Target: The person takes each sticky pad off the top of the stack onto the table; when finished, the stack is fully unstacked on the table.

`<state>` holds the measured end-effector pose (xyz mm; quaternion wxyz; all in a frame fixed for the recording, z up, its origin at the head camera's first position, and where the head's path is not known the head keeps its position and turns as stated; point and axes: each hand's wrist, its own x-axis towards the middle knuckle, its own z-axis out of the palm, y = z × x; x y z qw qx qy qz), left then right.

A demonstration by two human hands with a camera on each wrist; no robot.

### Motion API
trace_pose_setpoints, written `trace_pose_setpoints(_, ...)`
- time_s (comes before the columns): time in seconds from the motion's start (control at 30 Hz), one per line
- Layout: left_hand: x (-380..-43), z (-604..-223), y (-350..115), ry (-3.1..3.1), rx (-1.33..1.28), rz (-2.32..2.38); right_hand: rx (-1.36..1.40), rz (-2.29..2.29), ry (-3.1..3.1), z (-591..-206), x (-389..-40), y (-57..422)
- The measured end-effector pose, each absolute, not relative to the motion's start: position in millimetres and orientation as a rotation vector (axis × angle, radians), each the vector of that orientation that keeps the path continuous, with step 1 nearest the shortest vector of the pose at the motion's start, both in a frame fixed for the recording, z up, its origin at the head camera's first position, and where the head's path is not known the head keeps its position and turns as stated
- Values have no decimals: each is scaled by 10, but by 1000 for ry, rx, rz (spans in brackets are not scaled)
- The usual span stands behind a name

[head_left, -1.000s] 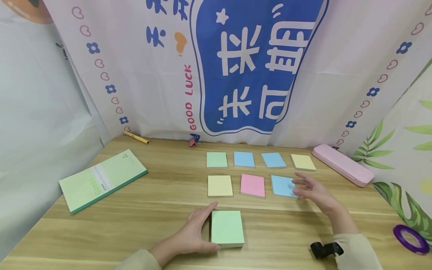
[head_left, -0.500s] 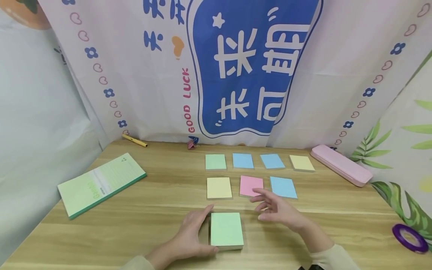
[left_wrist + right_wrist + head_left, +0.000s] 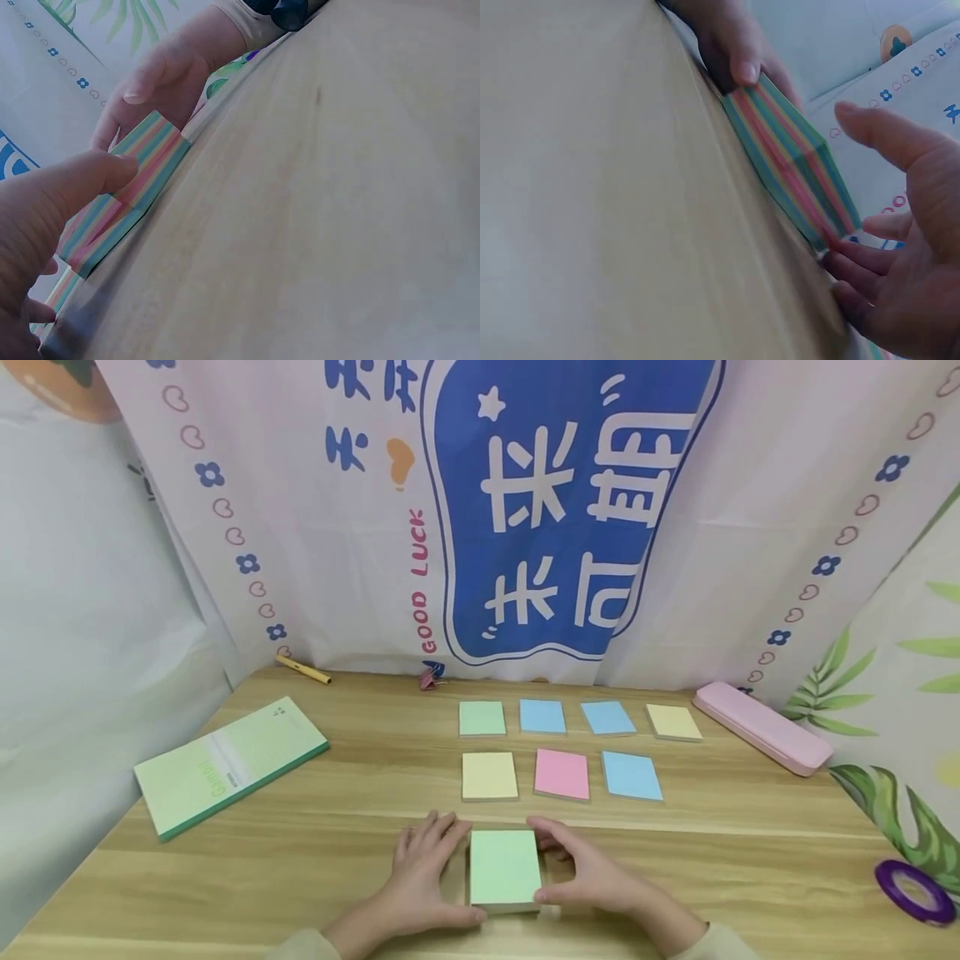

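A thick stack of sticky notes point(image 3: 506, 867), green on top with striped coloured sides point(image 3: 154, 161), lies on the table in front of me. My left hand point(image 3: 420, 877) holds it at the left, thumb on the near side and index finger by the far left corner. From the right, my right hand point(image 3: 588, 872) reaches around the opposite end. Its thumb point(image 3: 881, 135) stands apart from the stack in the right wrist view, while its fingers are at the end. Beyond lie thin note pads in two rows, among them a yellow pad point(image 3: 489, 775), a pink pad point(image 3: 562, 774) and a blue pad point(image 3: 632, 775).
A green notebook point(image 3: 232, 764) lies at the left, with a yellow pen point(image 3: 303, 669) behind it. Pink binder clips point(image 3: 431, 677) sit by the back curtain. At the right are a pink case point(image 3: 762, 727) and a purple tape roll point(image 3: 914, 892).
My right hand has come left and nearer, from the front-row blue pad past the pink pad to the right side of the stack. My left hand has stayed at the stack.
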<state>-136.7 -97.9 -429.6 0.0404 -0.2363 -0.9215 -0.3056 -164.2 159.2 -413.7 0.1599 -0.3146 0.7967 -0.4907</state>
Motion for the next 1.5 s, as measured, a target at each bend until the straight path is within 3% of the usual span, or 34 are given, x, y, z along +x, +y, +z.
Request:
trace_pose_setpoints(0.73, -1353, -4261, -988, -2886, -688, -887, -920, -1160, 2547, -4214, -1556, 1495)
trace_pose_setpoints(1.5, -1363, -4290, -949, -2865, -693, -858, -778, -1893, 1713, -4062, -1645, 2069)
